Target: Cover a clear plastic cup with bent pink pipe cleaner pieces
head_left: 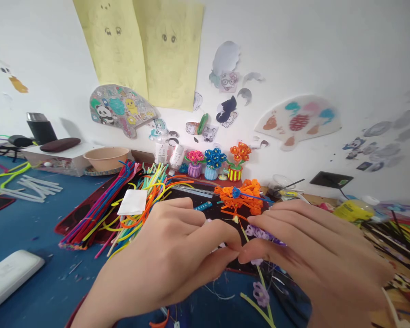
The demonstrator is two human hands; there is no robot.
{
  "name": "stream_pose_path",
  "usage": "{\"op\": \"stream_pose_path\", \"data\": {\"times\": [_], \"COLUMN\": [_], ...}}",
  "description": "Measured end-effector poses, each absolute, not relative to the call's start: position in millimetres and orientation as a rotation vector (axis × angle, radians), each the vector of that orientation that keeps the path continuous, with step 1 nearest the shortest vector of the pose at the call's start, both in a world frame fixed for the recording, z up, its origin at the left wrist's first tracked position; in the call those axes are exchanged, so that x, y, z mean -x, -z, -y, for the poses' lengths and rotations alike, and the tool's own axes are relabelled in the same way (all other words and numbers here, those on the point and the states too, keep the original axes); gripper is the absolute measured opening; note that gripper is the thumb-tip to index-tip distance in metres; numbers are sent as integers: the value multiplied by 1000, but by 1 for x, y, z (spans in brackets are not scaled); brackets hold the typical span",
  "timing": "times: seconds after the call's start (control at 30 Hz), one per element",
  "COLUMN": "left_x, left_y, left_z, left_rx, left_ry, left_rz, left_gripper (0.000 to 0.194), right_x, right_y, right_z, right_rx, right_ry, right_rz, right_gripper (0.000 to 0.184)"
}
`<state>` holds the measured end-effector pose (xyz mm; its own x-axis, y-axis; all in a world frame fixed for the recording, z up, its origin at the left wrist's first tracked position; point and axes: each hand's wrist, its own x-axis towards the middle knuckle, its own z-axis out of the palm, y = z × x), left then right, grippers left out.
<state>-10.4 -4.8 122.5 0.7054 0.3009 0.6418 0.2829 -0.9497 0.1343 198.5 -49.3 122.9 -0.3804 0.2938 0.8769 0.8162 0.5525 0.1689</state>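
Observation:
My left hand [167, 255] and my right hand [314, 246] meet at the fingertips over a black mat, both pinching a lilac pipe-cleaner flower [262, 234]. A green pipe-cleaner stem [260, 278] runs down from between my fingers. Another lilac flower [260, 294] sits on it below my right hand. Part of the work is hidden by my fingers. Beyond my hands lies a heap of orange pipe-cleaner flowers [241, 198]. A loose bundle of multicoloured pipe cleaners [123, 209] spreads just past my left hand.
A white pad [7, 280] lies on the blue tabletop [44, 269] at left. A tan bowl [105, 158] stands behind it. Several potted pipe-cleaner flowers [215, 164] line the wall. Dark sticks [392, 241] and a yellow container [353, 210] sit at right.

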Motion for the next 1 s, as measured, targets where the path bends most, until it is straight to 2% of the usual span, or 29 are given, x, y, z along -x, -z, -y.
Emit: {"op": "stream_pose_path", "data": {"times": [0.4,1.0], "left_x": [6,7], "left_y": [-124,-122], "left_z": [6,7], "left_rx": [-2942,-2903], "left_ry": [-1083,-1102], "left_rz": [-509,-490], "left_gripper": [13,8], "right_x": [-197,-196], "right_y": [-123,-127], "right_z": [46,51], "right_rx": [886,904], "right_ry": [791,829], "right_rz": [1955,1958], "right_gripper": [10,16]}}
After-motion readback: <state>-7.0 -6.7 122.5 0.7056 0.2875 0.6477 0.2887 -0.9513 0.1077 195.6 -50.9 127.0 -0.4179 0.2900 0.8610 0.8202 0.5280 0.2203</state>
